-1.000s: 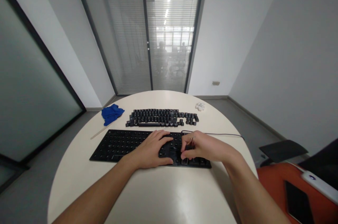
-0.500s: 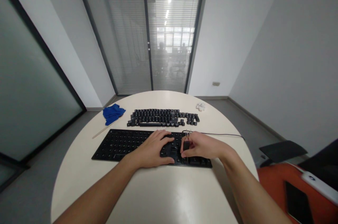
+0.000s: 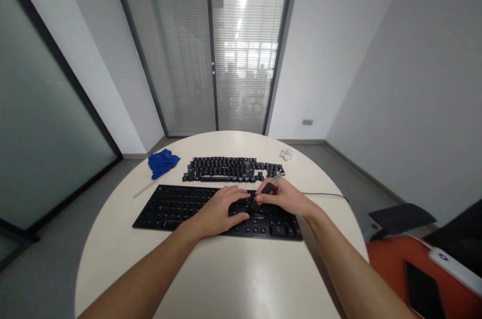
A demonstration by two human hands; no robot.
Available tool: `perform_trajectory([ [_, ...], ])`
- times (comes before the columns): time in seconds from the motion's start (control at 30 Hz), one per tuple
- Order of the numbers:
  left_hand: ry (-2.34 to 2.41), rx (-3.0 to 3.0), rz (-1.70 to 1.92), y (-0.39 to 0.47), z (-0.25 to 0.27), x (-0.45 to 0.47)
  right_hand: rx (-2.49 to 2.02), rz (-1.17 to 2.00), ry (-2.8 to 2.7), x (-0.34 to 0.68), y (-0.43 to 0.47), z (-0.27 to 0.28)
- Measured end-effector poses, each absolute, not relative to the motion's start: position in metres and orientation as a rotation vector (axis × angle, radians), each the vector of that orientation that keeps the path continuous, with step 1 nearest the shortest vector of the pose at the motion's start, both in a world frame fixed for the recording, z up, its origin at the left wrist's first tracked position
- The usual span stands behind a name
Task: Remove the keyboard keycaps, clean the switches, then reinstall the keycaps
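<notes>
A black keyboard (image 3: 175, 207) with most of its keycaps off lies across the table in front of me. My left hand (image 3: 222, 211) rests on its middle part, fingers spread and flat. In my right hand (image 3: 282, 196) is a keycap puller (image 3: 267, 188) with a black body and thin metal wires, pinched between thumb and fingers. The puller leans to the right, its lower wires down at the keys right of my left hand. Whether they grip a keycap is too small to tell. Some keycaps (image 3: 278, 229) sit on the keyboard's lower right corner.
Loose black keycaps (image 3: 222, 166) lie in keyboard order behind the keyboard. A blue cloth (image 3: 163, 162) and a thin wooden stick (image 3: 150, 186) are at left, crumpled white tissue (image 3: 286, 154) at back right. A cable (image 3: 324, 194) runs right. A phone (image 3: 425, 291) lies on the orange chair seat (image 3: 387, 254).
My right hand has shifted left and slightly away from me, and the puller has gone from upright to tilted. More of the keyboard's right end shows. My left hand stays nearly in place.
</notes>
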State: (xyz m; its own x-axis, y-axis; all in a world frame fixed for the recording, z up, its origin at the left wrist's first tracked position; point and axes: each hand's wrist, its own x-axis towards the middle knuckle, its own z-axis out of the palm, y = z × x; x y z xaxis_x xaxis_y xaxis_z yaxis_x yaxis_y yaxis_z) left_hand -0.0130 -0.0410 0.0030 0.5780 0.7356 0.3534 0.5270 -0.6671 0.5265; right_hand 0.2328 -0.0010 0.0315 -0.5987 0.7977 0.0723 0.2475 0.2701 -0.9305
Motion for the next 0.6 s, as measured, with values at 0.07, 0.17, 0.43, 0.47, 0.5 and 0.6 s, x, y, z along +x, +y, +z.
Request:
perform_trajectory([
  [0.07, 1.004, 2.412, 0.862, -0.04, 0.004, -0.01, -0.925, 1.317, -1.964, 0.229, -0.001, 0.028],
  [0.17, 1.015, 2.353, 0.92, -0.039, 0.002, -0.006, -0.945, 1.253, -1.965, 0.223, 0.001, 0.023],
  [0.43, 1.057, 2.109, 0.988, -0.038, 0.003, -0.003, -0.95, 1.37, -1.764, 0.217, 0.006, 0.012],
  [0.47, 1.054, 2.088, 0.995, -0.039, 0.004, -0.003, -0.946, 1.403, -1.737, 0.217, 0.007, 0.011],
  [0.5, 1.051, 2.072, 1.002, -0.039, 0.005, -0.003, -0.943, 1.43, -1.706, 0.217, 0.007, 0.011],
  [0.6, 1.054, 2.062, 1.015, -0.039, 0.006, -0.003, -0.904, 1.501, -1.62, 0.217, 0.006, 0.01],
])
